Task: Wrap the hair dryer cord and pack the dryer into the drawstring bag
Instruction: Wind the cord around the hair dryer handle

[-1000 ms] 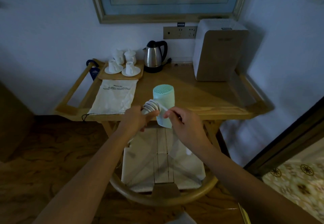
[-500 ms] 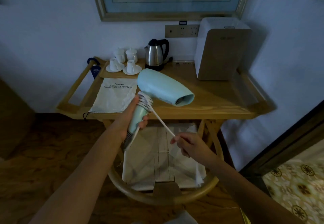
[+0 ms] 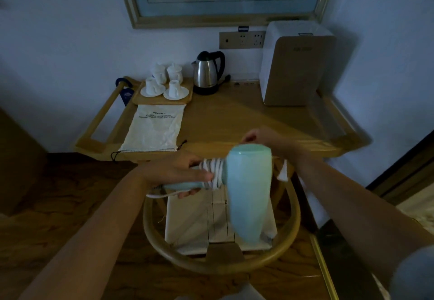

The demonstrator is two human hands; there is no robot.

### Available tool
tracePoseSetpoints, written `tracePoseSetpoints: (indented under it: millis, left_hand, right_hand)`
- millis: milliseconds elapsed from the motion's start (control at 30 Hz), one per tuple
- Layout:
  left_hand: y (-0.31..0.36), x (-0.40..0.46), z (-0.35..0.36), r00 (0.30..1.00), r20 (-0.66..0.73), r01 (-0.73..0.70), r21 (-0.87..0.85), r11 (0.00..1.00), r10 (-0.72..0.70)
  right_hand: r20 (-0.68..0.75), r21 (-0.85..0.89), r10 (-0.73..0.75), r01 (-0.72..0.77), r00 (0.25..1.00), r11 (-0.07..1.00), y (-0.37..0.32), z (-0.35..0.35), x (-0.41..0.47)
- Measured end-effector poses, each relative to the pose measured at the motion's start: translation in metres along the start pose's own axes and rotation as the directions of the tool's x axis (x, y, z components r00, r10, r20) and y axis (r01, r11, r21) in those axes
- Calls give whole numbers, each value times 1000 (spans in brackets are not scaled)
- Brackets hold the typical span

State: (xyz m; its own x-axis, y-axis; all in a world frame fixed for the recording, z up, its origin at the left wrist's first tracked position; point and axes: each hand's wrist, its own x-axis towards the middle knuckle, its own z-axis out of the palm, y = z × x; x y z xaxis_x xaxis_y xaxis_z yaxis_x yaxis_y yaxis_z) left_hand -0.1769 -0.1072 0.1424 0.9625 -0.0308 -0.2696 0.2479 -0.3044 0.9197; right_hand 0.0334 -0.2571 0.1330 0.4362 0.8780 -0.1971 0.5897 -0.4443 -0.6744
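A pale mint hair dryer [image 3: 249, 191] hangs in the air above the chair, barrel pointing toward me and down. My left hand [image 3: 178, 172] grips its handle, which lies roughly level to the left. Several turns of white cord [image 3: 215, 170] are wound around the top of the handle. My right hand [image 3: 260, 138] is behind the barrel, blurred, pinching the cord; the white plug end [image 3: 283, 172] dangles under its wrist. The white drawstring bag [image 3: 155, 130] lies flat on the left of the wooden table [image 3: 234, 121], black drawstring at its near edge.
A tray of white cups [image 3: 164, 88], a steel kettle [image 3: 207, 72] and a beige box appliance [image 3: 296, 64] stand along the back of the table. A round wooden chair [image 3: 223, 262] with a white cushion sits right below the dryer. A wall socket strip is behind the kettle.
The dryer has turned so its barrel now points down toward me. My right hand rose from below the table edge to behind the barrel, carrying the cord around the handle.
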Motion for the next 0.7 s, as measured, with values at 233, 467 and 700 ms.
tracePoseSetpoints:
  millis: [233, 467, 700]
  left_hand:
    - [-11, 3, 6, 996, -73, 57, 17, 998, -56]
    - [-33, 34, 29, 935, -265, 287, 173, 942, -236]
    - [-41, 50, 23, 799, -479, 324, -165, 931, -363]
  right_hand:
    - [18, -161, -61, 64, 998, 985, -14, -8, 17]
    - [-92, -381, -319, 263, 943, 886, -92, 11, 2]
    - [-206, -426, -425, 310, 882, 850, -85, 48, -35]
